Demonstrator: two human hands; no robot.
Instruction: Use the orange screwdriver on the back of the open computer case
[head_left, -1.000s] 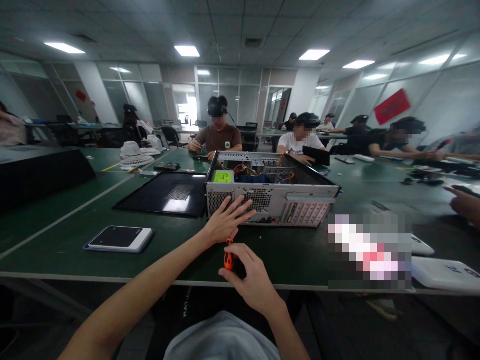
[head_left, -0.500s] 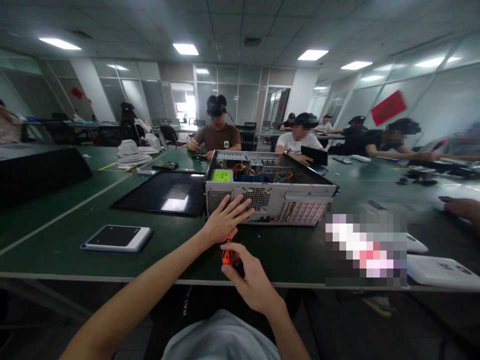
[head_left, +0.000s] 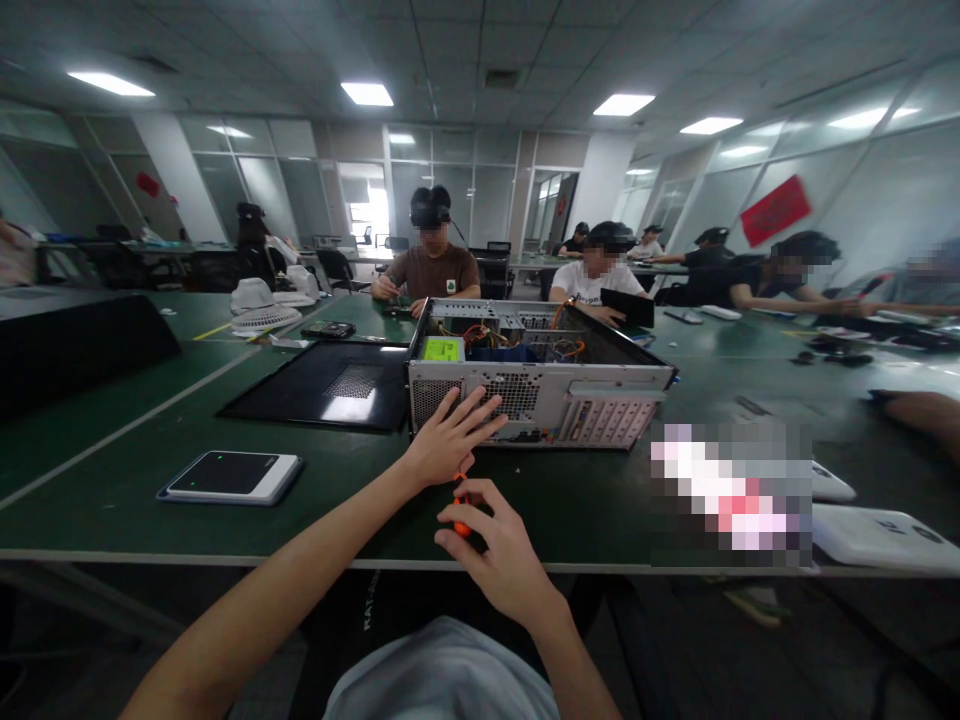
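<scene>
A computer case lies on its side on the green table, its top open and its back panel facing me. My left hand rests on that panel by the vent holes, fingers spread, the thumb low beside a screwdriver. Below it, my right hand has bent fingers around the orange handle of the screwdriver, partly covering it. The screwdriver's tip is hidden behind my left hand. Inside the case I see a power supply with a yellow-green label and several coloured cables.
Left of the case lie a black side panel and a white-and-black device. White fans and a hard drive sit farther back. A white power bank-like object is at right. Several people work around the table.
My right hand's fingers have shifted on the screwdriver's handle, the index finger now crossing it. My left hand keeps its place on the case. The view has moved slightly.
</scene>
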